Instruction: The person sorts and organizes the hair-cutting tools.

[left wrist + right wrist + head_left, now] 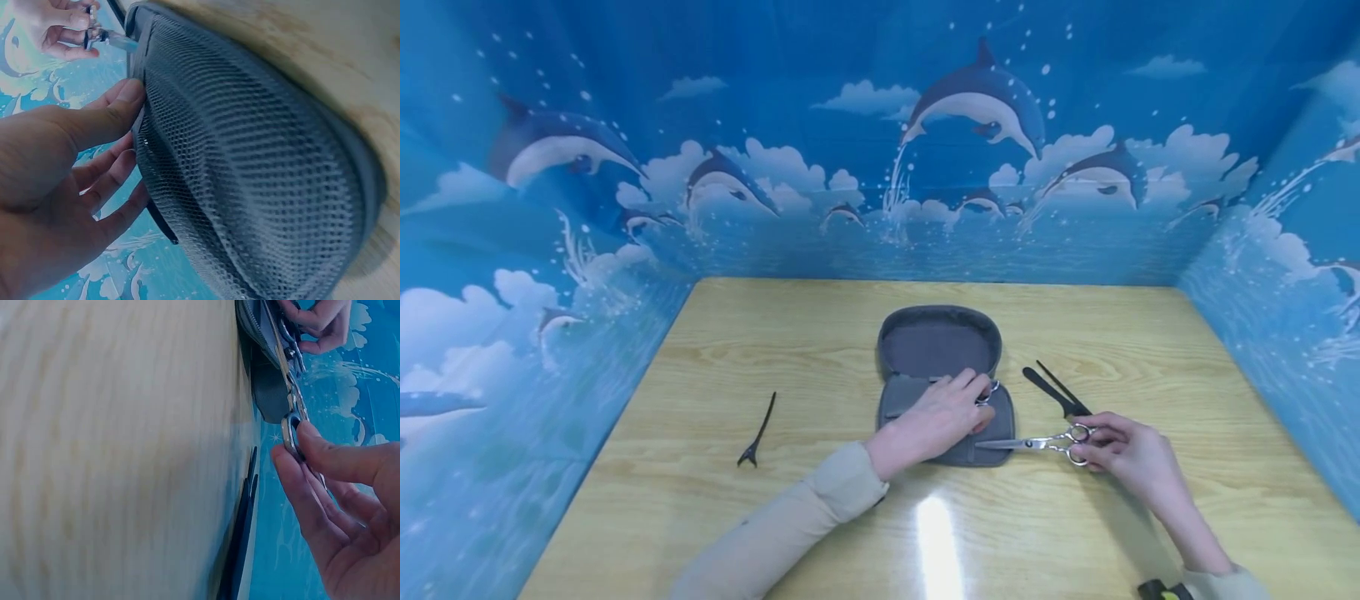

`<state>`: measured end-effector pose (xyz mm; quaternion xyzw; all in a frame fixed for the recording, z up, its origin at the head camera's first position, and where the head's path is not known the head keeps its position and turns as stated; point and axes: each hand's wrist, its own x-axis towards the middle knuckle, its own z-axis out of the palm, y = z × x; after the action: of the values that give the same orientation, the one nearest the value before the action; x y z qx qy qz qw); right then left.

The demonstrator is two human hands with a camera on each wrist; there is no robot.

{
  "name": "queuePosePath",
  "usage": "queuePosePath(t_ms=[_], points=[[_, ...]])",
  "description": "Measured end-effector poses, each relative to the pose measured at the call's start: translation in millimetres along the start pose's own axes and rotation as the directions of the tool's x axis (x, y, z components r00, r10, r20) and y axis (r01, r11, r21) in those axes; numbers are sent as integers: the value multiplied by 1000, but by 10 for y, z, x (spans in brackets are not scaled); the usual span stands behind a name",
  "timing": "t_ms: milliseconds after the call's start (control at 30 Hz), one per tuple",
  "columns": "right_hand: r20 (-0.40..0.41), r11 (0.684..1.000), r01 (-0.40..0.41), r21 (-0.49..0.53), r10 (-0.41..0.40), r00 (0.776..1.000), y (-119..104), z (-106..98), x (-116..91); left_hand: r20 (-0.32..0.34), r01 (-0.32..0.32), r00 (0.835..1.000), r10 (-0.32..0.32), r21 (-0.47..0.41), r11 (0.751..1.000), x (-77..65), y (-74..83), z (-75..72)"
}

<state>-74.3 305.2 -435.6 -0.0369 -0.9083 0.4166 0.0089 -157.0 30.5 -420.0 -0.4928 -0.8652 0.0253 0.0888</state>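
A dark grey zip case lies spread on the table. My left hand reaches over its near half; in the left wrist view, thumb and fingers pinch the edge of the case's mesh-covered panel. Beside those fingers shows a shiny metal finger ring, the rest of it hidden by the hand. To the right, my right hand pinches silver scissors by their finger rings. The blades point left, overlapping the case's near right part.
Right of the case, behind the right hand, lies a black two-pronged hair clip. A slim black hair clip lies alone on the left of the wooden table. Blue dolphin-print curtains enclose the back and sides.
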Motion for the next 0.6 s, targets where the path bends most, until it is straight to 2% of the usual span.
queuePosePath(t_ms=[367, 600], points=[[-19, 996, 14, 84, -13, 1000, -85, 154, 39, 10, 17, 1000, -17, 0, 1000, 20, 9, -35], [-14, 1000, 13, 5, -13, 1000, -154, 235, 81, 25, 27, 999, -27, -12, 1000, 31, 8, -63]])
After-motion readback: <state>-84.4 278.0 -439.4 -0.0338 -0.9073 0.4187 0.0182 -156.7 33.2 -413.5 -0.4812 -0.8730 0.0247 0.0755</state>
